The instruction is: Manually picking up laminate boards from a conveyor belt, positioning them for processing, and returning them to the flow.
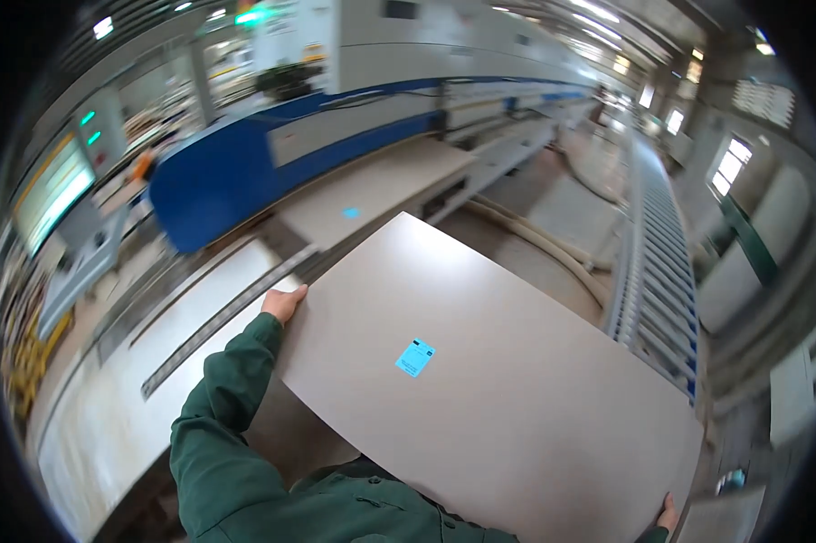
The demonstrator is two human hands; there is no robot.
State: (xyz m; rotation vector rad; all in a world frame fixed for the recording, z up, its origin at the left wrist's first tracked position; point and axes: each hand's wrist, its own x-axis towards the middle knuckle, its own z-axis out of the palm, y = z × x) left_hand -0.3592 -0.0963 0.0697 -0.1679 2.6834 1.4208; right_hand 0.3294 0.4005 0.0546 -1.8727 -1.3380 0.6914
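Grey panel (517, 389), outstretched left hand (284, 304) pinching one edge, right hand (668, 516) pinching the opposite edge

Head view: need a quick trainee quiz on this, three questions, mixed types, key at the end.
1. Multiple choice: what colour is the label on the held panel?
A) red
B) yellow
C) light blue
D) black

2. True or false: the left hand and the right hand are both at the edges of the panel.

3. Fill in the blank: the roller conveyor runs through the ____ half of the picture.

Key: 1. C; 2. True; 3. right.
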